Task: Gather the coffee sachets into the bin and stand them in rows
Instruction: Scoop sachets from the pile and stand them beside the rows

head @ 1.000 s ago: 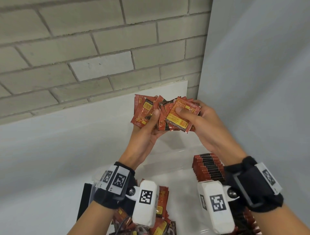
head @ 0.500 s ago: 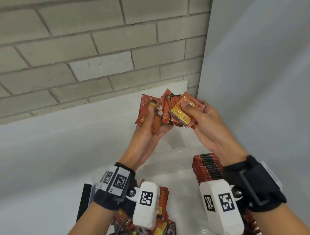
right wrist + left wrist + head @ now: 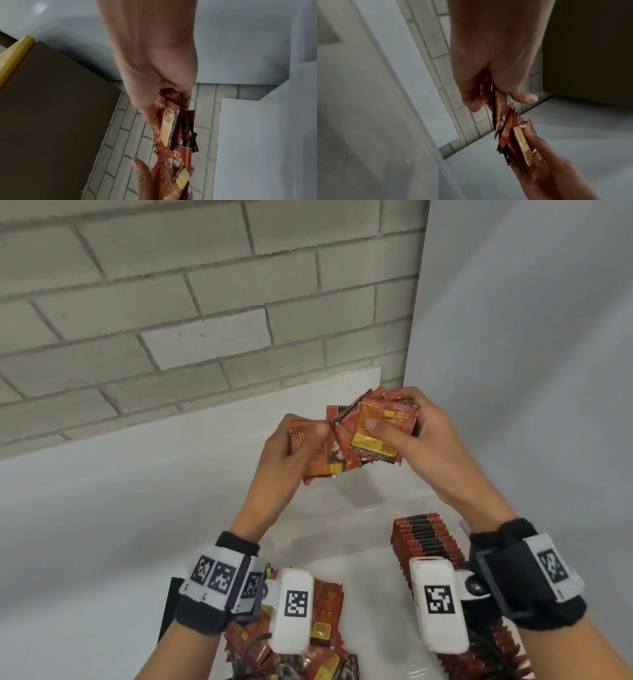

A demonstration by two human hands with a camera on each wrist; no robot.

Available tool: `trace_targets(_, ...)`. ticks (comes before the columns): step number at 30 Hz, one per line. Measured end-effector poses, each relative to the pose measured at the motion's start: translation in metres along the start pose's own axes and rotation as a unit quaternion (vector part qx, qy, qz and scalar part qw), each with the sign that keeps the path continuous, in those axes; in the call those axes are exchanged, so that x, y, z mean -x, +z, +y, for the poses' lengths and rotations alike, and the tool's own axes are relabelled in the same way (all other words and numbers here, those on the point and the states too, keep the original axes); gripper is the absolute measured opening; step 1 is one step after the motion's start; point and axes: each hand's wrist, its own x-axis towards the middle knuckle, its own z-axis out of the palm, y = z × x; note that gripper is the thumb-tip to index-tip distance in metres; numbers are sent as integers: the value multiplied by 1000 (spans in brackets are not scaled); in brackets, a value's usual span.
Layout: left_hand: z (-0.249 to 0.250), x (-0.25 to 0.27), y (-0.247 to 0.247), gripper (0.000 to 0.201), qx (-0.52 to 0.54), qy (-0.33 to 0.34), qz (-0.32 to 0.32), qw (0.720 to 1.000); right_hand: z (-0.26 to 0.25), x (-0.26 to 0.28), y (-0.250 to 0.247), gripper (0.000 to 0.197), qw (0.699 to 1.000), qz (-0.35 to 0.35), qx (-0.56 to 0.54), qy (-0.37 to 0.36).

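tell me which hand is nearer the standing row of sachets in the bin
Right. The right hand is raised above and a little left of the standing row; the left hand is further left. Both hold the loose bunch.

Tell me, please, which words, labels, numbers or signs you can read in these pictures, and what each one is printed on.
"BLACK": faintly, on a loose sachet below the left wrist; the lines around it are too blurred.
Sachets in hand: yellow label panels and small print, too small and blurred to read.
Row of standing sachets: only edges show, no text.
Wrist markers: black-and-white square codes, no words.
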Motion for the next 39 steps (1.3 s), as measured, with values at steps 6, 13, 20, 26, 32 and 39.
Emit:
trace_targets(6, 4, -1, -4, 88, -31, -38, 33, 998, 2, 4, 7, 29, 996, -75, 46, -12)
trace_targets(13, 12, -1, -10, 96, -22, -153, -15, 988, 7, 4, 13, 28, 994, -100, 45, 0)
trace_targets(20, 4, -3, -36, 63, 206, -114, -195, 952, 6, -1, 3, 24, 997, -51, -38, 31)
trace_targets(26, 13, 0, -36, 37, 166, -102, -136, 971, 6, -1, 4, 24, 996, -44, -58, 43)
trace_targets(32, 17, -3, -24, 20, 190, -100, -75, 974, 10, -2, 9, 26, 992, -23, -96, 81)
trace_targets(39, 17, 0, -10, 32, 210, -109, -82, 968, 9, -1, 10, 51, 975, -67, -161, 138)
